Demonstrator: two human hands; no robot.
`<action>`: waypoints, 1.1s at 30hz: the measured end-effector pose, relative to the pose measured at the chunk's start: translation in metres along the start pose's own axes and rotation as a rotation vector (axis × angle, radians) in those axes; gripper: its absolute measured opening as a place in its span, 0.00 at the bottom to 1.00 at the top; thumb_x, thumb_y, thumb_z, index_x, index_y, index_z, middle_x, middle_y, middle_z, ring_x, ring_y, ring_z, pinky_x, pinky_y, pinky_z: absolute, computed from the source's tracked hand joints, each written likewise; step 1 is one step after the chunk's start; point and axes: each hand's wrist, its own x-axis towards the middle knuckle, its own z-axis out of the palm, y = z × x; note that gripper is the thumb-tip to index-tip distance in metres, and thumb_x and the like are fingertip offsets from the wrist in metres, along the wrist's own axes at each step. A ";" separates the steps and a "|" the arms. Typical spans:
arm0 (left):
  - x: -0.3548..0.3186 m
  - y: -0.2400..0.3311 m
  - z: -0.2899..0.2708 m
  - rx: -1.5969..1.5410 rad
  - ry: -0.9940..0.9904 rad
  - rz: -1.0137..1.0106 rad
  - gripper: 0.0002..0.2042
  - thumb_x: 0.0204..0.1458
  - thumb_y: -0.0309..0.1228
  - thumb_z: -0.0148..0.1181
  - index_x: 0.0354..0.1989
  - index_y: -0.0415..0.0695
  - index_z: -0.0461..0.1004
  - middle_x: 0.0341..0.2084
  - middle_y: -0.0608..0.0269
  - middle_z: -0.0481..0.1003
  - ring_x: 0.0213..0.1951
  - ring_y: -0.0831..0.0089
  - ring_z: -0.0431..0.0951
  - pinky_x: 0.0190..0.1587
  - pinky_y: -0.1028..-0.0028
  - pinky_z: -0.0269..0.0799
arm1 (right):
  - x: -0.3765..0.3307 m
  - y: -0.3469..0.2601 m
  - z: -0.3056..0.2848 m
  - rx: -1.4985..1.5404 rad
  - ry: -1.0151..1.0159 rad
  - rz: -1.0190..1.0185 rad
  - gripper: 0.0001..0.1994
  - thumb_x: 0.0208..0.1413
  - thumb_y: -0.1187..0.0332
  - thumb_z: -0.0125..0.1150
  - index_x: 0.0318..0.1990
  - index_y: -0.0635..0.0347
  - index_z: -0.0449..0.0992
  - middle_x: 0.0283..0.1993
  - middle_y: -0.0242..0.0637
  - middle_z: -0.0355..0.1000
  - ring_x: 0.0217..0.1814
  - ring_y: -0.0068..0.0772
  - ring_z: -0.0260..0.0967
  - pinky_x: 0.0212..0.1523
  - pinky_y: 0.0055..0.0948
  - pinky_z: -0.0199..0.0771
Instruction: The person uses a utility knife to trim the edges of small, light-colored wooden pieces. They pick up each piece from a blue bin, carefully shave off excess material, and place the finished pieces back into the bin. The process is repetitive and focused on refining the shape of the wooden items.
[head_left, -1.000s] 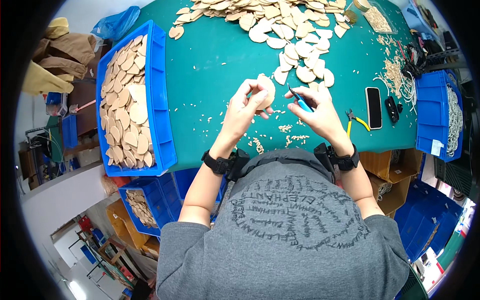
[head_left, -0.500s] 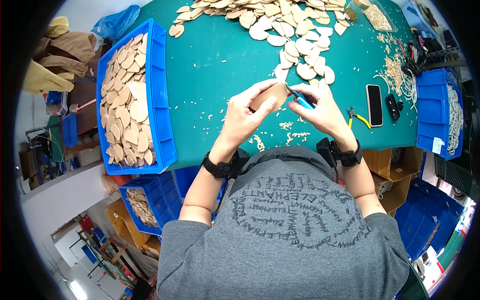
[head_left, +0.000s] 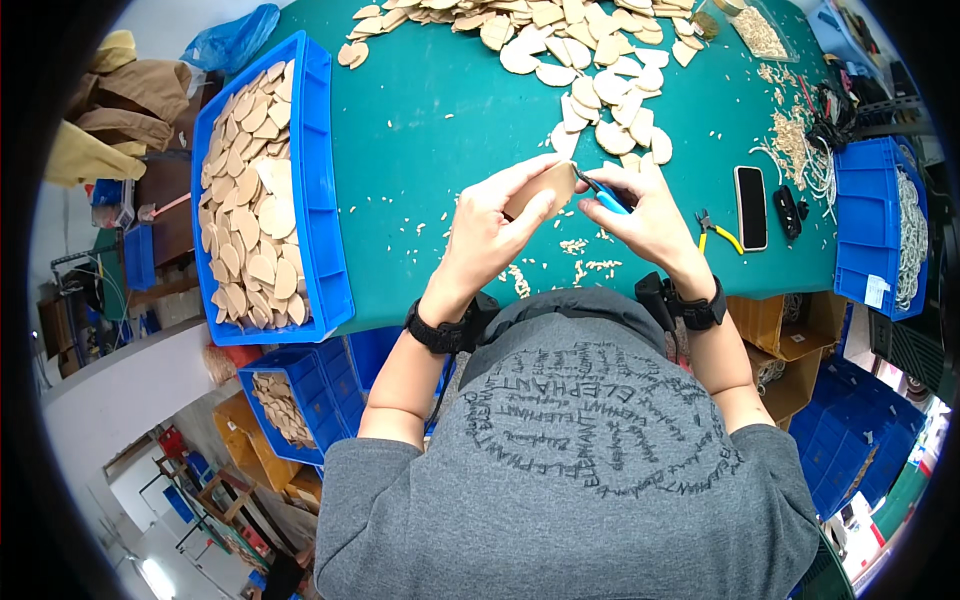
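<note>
The left hand (head_left: pixel 490 225) pinches a flat, pale wooden piece (head_left: pixel 540 188) between thumb and curled fingers, holding it above the green table (head_left: pixel 420 130) just near of the loose pile. The right hand (head_left: pixel 645 215) is closed around a blue-handled cutter (head_left: pixel 603 195), its tip touching the right edge of the piece (whether the blades are biting or only resting there is hard to tell from this view).

Outward from the hands, small wood trimmings (head_left: pixel 560 262) lie scattered on the table just below them. On the left stands a long blue bin (head_left: pixel 318 200) filled with stacked wooden pieces of the same kind. A second blue bin (head_left: pixel 290 400) sits lower, off the near left edge, also holding such pieces. At the far right a blue bin (head_left: pixel 865 230) holds pale cord-like lengths. A heap of loose wooden pieces (head_left: pixel 600 60) spreads across the far side. A black phone (head_left: pixel 751 207) and yellow-handled pliers (head_left: pixel 720 232) lie right of the right hand.

Compared with a second ago, both hands have risen slightly and drawn closer together, the piece now tilted more edge-on.
</note>
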 end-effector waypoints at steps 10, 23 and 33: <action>0.001 -0.003 -0.001 0.024 -0.007 0.017 0.17 0.50 0.26 0.57 0.50 0.40 0.72 0.41 0.58 0.76 0.39 0.75 0.76 0.39 0.77 0.73 | 0.005 0.010 0.006 0.065 -0.025 -0.003 0.12 0.45 0.64 0.60 0.37 0.59 0.77 0.30 0.36 0.73 0.32 0.26 0.68 0.35 0.25 0.69; 0.004 -0.036 -0.080 -0.298 0.463 -0.259 0.23 0.52 0.30 0.58 0.56 0.37 0.64 0.35 0.58 0.75 0.33 0.73 0.76 0.32 0.76 0.72 | -0.003 0.029 0.006 0.306 0.100 0.049 0.07 0.50 0.71 0.62 0.35 0.63 0.76 0.29 0.26 0.70 0.30 0.12 0.65 0.30 0.13 0.63; 0.051 -0.145 -0.075 -0.221 0.464 -0.474 0.26 0.50 0.42 0.61 0.53 0.38 0.68 0.44 0.57 0.72 0.38 0.73 0.73 0.35 0.73 0.71 | -0.018 0.041 -0.013 0.368 0.224 0.113 0.08 0.50 0.70 0.62 0.37 0.63 0.76 0.22 0.20 0.63 0.22 0.10 0.54 0.21 0.15 0.51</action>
